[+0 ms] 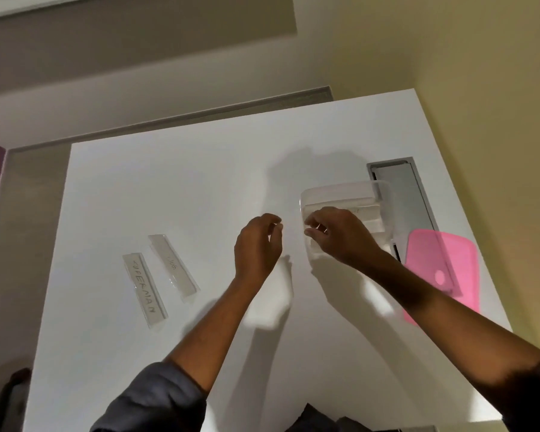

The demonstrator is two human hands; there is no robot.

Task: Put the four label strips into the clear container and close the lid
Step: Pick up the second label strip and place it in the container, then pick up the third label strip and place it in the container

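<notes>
Two label strips lie on the left of the white table: one handwritten "SUPERMAN" [145, 289] and a second [173, 265] just right of it. The clear container [340, 190] stands open at the right. One strip [340, 202] lies along its far side. My right hand [337, 236] reaches into the container with fingertips pinched at the left end of another strip [375, 226], whose right end shows past the hand. My left hand [258, 244] hovers just left of the container, fingers loosely curled and holding nothing. The pink lid [440, 269] lies right of the container.
A grey recessed slot [409, 194] sits in the table behind the container and lid. The table's right edge runs close to the lid. A yellow wall is at the right. Dark cloth shows at the near edge.
</notes>
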